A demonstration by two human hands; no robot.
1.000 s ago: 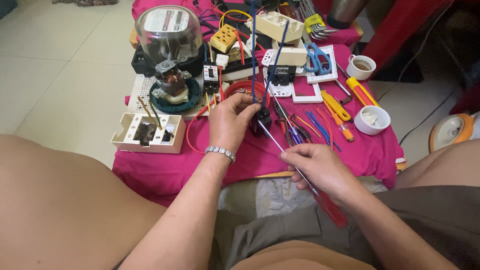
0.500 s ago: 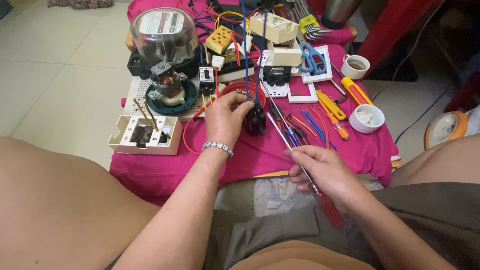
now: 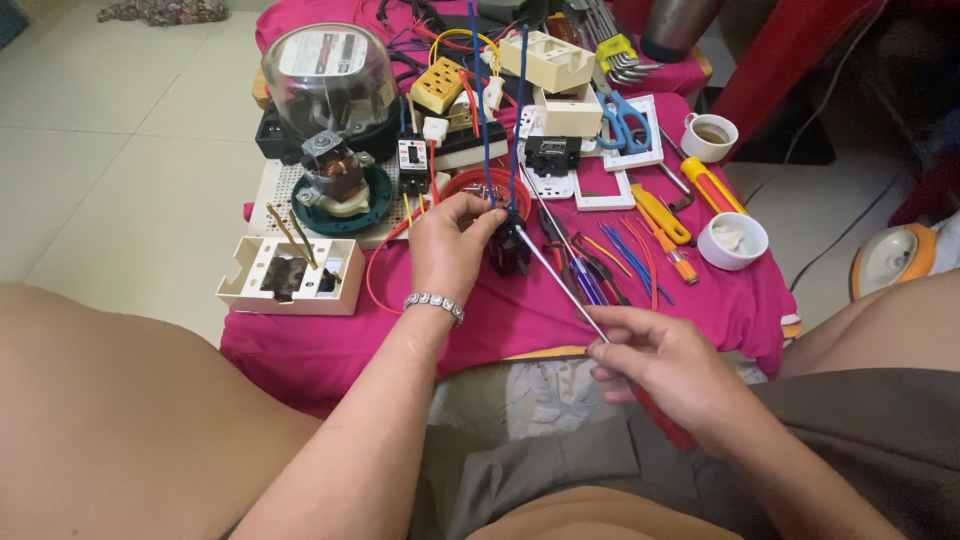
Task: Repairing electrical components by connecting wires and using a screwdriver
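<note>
Holding black socket (image 3: 508, 250), left hand (image 3: 447, 250); screwdriver (image 3: 560, 285) right.

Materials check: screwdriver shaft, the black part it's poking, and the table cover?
Screwdriver shaft: bare metal, thin with a bright glint; handle looks red plastic. Small black part in the left hand: likely moulded plastic, dull. Table cover: magenta cloth, wrinkled, draped over the edge.

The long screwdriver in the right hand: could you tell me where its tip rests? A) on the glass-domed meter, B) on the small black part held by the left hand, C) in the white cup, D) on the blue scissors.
B: the screwdriver runs from the right hand to the small black part that the left hand steadies.
</note>
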